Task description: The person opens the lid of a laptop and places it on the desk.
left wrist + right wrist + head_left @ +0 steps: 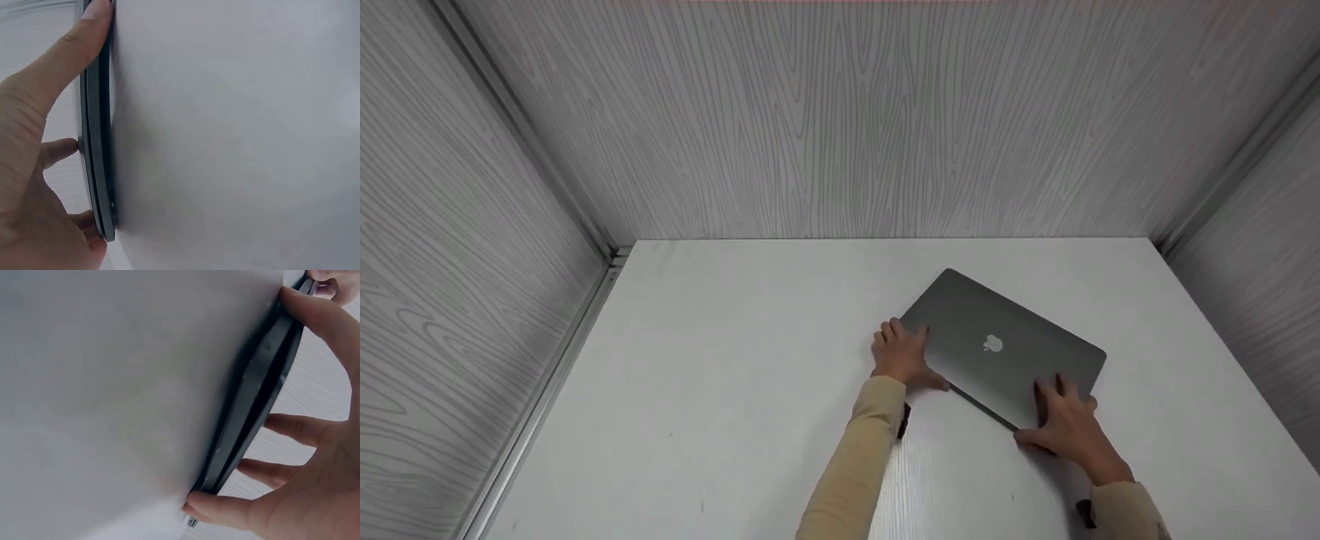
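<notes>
A closed grey laptop (982, 311) with a pale apple logo lies at a slant on the white table, right of centre. My left hand (901, 356) grips its left near corner, thumb along the near edge and fingers spread over the lid and the left side. At the right near corner, my right hand (1066, 424) holds it the same way, thumb on the near edge and fingertips on the lid and right side. Both wrist views show the laptop's thin edge between thumb and fingers; in the right one, a dark seam runs between lid and base.
The white tabletop (697, 360) spreads around the laptop, widest to its left. Grey wood-grain panels stand at the back (840, 120), left (450, 262) and right. A metal rail (547, 390) runs along the table's left edge.
</notes>
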`<state>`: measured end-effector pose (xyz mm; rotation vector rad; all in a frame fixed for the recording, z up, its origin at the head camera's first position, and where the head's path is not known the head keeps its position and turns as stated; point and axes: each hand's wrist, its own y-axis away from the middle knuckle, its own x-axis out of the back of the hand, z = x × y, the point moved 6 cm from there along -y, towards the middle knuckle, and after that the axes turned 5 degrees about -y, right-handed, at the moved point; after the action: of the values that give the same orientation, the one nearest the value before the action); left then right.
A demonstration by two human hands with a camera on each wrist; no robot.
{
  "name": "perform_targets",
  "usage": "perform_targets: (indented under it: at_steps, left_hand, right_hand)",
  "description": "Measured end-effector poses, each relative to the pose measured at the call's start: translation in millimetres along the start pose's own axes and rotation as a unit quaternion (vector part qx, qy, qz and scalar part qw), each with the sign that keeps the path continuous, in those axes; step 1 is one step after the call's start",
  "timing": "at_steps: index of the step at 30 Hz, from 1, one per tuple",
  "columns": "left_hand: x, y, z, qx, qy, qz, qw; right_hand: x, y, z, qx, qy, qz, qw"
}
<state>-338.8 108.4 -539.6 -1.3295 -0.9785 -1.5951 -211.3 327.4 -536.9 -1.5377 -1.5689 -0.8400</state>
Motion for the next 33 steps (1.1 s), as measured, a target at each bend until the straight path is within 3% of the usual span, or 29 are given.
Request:
perform_targets:
  at_steps: [3,9,15,18,25,33]
  left_hand:
    - [1.4,7.1,-9.1,0.01,0.016,0.008,0.9998]
    - [3.2,16.4,-13.0,0.009,0.028,0.019,0.9994]
    - [7.0,26.5,-24.5,0.047,0.024,0.031,0.9981]
    - [7.2,28.6,-26.2,0.054,0.03,0.02,0.9979]
    - [5.9,19.9,-27.2,0.007,0.022,-0.03,0.9993]
    - [7.8,5.8,-34.2,-0.059,0.071,-0.059,0.994]
  right_hand:
    - [-1.9,-5.2,-4.1,0.019,-0.001,0.006,0.9998]
    - [-0.2,-10.7,-5.7,0.037,-0.003,0.003,0.9993]
    - [-5.4,-21.6,-10.6,0.059,-0.01,-0.011,0.9981]
    - [-5.2,-23.0,-9.7,0.062,-0.008,-0.014,0.9979]
    - [-3.6,-18.6,-15.3,0.037,0.021,-0.047,0.998]
    - [-6.3,-24.2,-27.6,-0.003,0.036,-0.069,0.997]
